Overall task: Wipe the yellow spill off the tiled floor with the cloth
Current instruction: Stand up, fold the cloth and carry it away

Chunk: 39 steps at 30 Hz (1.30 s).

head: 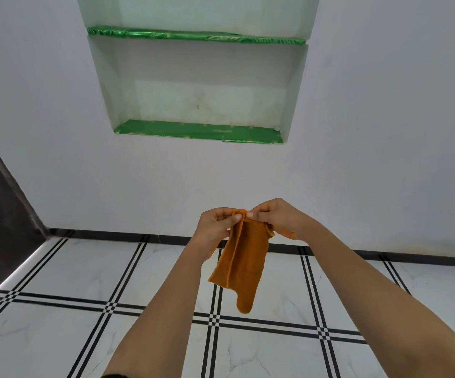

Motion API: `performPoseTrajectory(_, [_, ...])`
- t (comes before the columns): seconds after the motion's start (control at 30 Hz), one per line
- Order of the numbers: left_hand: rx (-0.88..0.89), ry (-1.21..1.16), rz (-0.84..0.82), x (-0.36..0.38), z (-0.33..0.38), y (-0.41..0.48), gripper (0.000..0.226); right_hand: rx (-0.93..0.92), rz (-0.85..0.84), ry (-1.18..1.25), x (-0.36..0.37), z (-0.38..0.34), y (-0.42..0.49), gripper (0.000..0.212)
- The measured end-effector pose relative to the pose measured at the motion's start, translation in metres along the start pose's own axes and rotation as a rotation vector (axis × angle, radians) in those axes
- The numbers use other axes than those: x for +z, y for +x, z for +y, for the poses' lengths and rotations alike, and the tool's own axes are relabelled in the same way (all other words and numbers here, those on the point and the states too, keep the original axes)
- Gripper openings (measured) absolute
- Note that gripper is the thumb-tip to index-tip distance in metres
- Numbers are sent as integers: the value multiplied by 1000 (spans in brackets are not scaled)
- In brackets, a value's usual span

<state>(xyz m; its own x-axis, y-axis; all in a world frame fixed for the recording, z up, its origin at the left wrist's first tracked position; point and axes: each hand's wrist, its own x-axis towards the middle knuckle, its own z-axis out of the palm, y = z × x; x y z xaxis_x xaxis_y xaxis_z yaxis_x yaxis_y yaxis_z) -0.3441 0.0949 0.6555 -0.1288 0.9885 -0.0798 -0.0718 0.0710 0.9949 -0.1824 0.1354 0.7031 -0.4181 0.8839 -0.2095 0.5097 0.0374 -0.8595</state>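
An orange cloth [241, 264] hangs folded in the air in front of me, well above the floor. My left hand [215, 227] and my right hand [278, 218] both pinch its top edge, fingertips almost touching. The loose lower end dangles over the white tiled floor [84, 268] with black double lines. No yellow spill shows on the tiles in view.
A white wall [384, 132] stands straight ahead with a black skirting strip [139, 237] at its base. A recessed wall niche [199, 85] holds green-lined shelves [199, 130]. A dark surface [0, 203] runs along the left side.
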Motion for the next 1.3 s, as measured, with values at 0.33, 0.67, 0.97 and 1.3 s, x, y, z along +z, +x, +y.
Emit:
performPoseTrajectory(0.33, [11,-40,7,-3,6,1,12,32,24,-14,4,-6,-3,36])
performPoseTrajectory(0.67, [6,-152,-19,-5,1,-1,15,21,125,-74,7,-10,0,30])
performPoseTrajectory(0.97, [32,-163,-51,-3,10,0,18,-38,118,-98,11,-13,3,31])
performPoseTrajectory(1.3, [147,193,45,-18,32,13,10,104,-38,-892,-24,3,6,25])
